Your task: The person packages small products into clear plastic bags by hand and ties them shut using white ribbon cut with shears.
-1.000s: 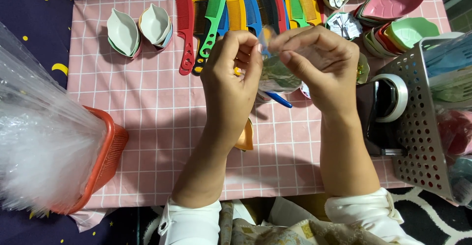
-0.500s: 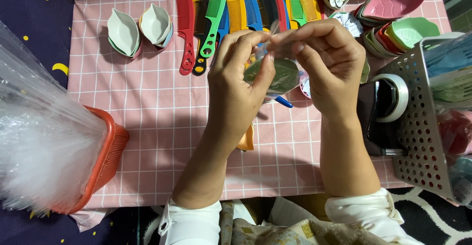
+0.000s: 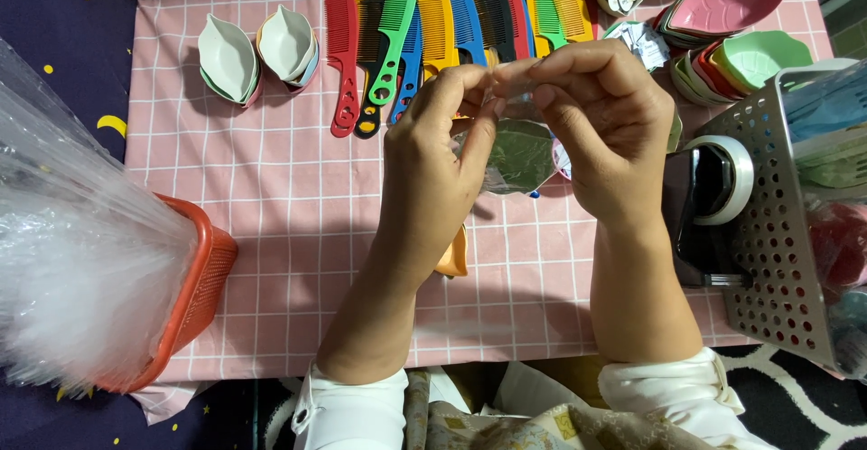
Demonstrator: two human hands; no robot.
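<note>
My left hand (image 3: 432,156) and my right hand (image 3: 603,116) are raised together over the pink checked cloth (image 3: 271,197). Both pinch the top edge of a small clear plastic bag (image 3: 517,154) that hangs between them with a dark green leaf-shaped dish inside. An orange leaf-shaped dish (image 3: 452,253) lies on the cloth under my left wrist. A row of coloured combs (image 3: 433,30) lies just beyond my fingers.
Two stacks of pale leaf dishes (image 3: 256,52) sit at the far left of the cloth. More coloured leaf dishes (image 3: 731,25) are stacked far right. A tape dispenser (image 3: 713,197) and a grey perforated basket (image 3: 781,224) stand right. An orange basket with clear plastic bags (image 3: 99,260) is left.
The bag with the green dish has dropped lower between my hands, and my fingers have shifted along its top edge. My right hand moved slightly right.
</note>
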